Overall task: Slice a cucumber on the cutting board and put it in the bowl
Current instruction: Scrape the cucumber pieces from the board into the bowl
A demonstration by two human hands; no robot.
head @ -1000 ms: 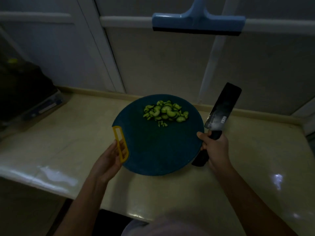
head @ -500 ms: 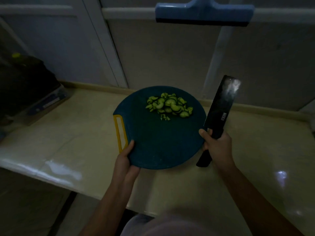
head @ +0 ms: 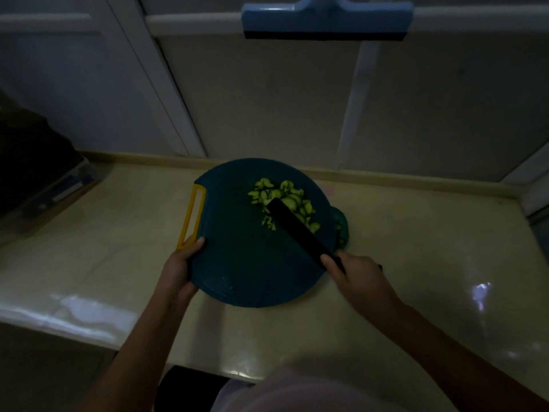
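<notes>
A: Far left first, what's there?

B: A dark box (head: 38, 176), boxy shape, too dim to read the material. It sits on the desk (head: 118, 233), which is cream, glossy and stone-like w/ bright glare patches.

A: Next along?

B: The cutting board (head: 237, 272): round, flat, teal plastic, matte w/ faint scratch marks near its front edge. A slim yellow handle (head: 191, 217), a long loop w/ a slot, runs down its left side.

A: And the left hand?

B: The left hand (head: 178, 269) grips the board's near-left rim just below the handle. Its thumb (head: 197, 243) presses on top; the other fingers curl under the board, out of sight.

A: Where's the cucumber?

B: The cucumber slices (head: 282, 194) are thin pale-green pieces w/ darker skin edges, heaped on the board's far-right part. The knife (head: 297, 230), a long dark blade, lies diagonally across the board, its tip in the pile.

A: Bowl?

B: The bowl (head: 342, 226) is teal w/ a curved rim, peeking out past the board's right edge, mostly hidden. Some green bits show inside.

A: Right hand?

B: The right hand (head: 359, 276) has its fingers (head: 328, 260) curled tight round the knife's grip, over the board's near-right rim.

A: Anything up top?

B: A light-blue plastic squeegee (head: 326, 17) w/ a black rubber strip, against pale wall panels (head: 267, 99).
</notes>
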